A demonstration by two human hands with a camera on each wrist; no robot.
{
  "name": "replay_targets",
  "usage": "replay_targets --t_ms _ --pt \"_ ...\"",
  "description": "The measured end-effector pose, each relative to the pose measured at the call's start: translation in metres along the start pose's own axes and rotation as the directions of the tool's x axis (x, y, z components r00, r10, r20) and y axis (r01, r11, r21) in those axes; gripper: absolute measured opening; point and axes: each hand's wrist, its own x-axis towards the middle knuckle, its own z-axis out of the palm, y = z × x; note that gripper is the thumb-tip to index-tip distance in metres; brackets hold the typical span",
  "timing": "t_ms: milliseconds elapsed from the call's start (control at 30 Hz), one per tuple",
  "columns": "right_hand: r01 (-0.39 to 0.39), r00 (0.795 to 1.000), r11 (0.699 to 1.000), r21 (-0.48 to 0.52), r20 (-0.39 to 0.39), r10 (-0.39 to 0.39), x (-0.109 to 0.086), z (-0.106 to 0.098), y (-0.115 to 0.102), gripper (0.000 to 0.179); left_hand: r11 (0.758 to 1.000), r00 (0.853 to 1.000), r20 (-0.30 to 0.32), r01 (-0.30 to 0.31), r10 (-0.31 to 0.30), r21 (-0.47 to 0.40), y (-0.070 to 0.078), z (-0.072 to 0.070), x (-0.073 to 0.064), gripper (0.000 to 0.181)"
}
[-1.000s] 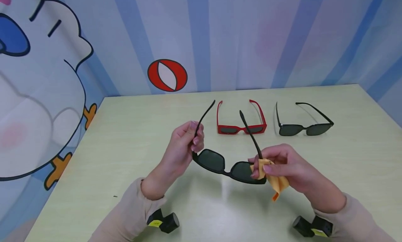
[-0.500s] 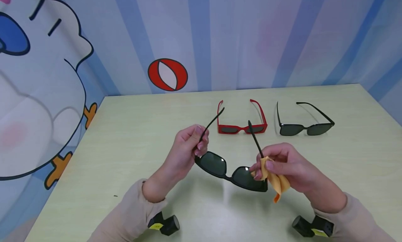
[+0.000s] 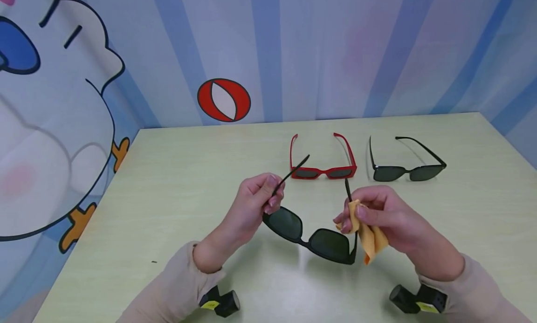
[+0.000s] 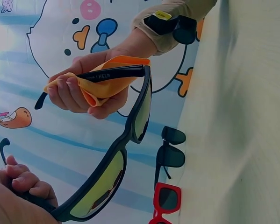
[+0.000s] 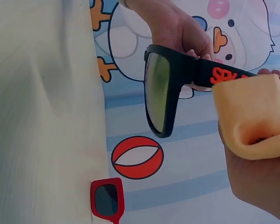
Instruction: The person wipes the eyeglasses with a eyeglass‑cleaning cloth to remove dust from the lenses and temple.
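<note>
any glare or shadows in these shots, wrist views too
Head view: pale glare on the table, soft shadows on either side; left wrist view: dimmer, yellow-green sheen on the lenses of the held sunglasses; right wrist view: similar sheen, orange cloth looming large near the camera.

- My beige-sleeved left arm (image 3: 172,281) slants up from the bottom left of the head view.
- My left hand (image 3: 257,199), near the centre, pinches with thumb against curled fingers.
- My beige-sleeved right arm (image 3: 471,285) reaches in from the lower right corner.
- My right hand (image 3: 383,216), right of centre, points leftward, its thumb pressed against bent fingers in a grip.
</note>
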Motion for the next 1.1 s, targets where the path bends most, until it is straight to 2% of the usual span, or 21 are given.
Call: replay_targets --t_ms 200,400,533,733,900,1100 --pt "-0.016 1.0 0.999 0.034 -0.021 0.017 0.002 0.0 -0.004 0.034 1.0 1.0 0.005 -0.004 0.004 0.016 -0.003 0.002 0.001 0.032" --pt "-0.027 0.999 0.991 0.129 0.032 0.023 0.004 -0.003 -0.005 0.039 0.999 0.999 0.031 -0.034 0.033 0.026 -0.006 0.004 0.0 0.032" --pt "-0.047 0.998 0.98 0.191 0.059 0.036 0.005 -0.004 -0.007 0.036 0.998 0.997 0.059 -0.056 0.054 0.03 -0.007 0.005 -0.002 0.028" --pt "-0.072 0.996 0.975 0.211 0.075 0.057 0.008 -0.005 -0.013 0.034 0.997 0.995 0.08 -0.061 0.058 0.04 -0.007 0.006 -0.002 0.024" --pt "-0.076 0.997 0.975 0.211 0.031 0.071 0.009 -0.007 -0.021 0.034 0.998 0.998 0.062 -0.031 0.028 0.048 -0.005 0.01 -0.002 0.025" --pt "-0.099 0.992 0.97 0.22 -0.055 0.113 0.01 -0.008 -0.03 0.033 1.0 0.999 0.047 -0.026 0.026 0.003 -0.004 0.012 -0.001 0.029"
